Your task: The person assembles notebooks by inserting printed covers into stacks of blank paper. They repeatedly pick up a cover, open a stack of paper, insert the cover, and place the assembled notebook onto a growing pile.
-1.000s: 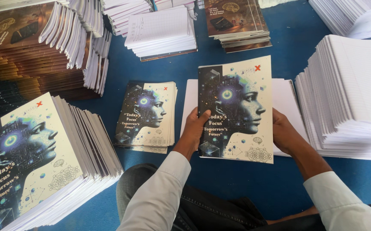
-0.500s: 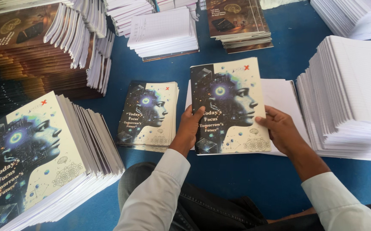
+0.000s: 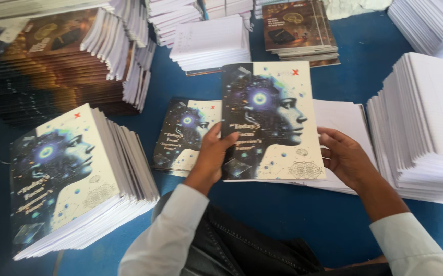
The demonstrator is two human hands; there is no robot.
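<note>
Betw both hands, printed cover on white stack, left hand grip pinching its edge, right hand open, fingertips at edge.

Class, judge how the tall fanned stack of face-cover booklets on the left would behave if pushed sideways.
The booklet stack already leans and fans out, so it would probably slide apart. Its glossy-looking covers likely slip. It looks thick, so probably heavy.

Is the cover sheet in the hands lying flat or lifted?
Lying flat: the cover sheet rests face up on the white page stack, left hand and right hand at its edges.
</note>
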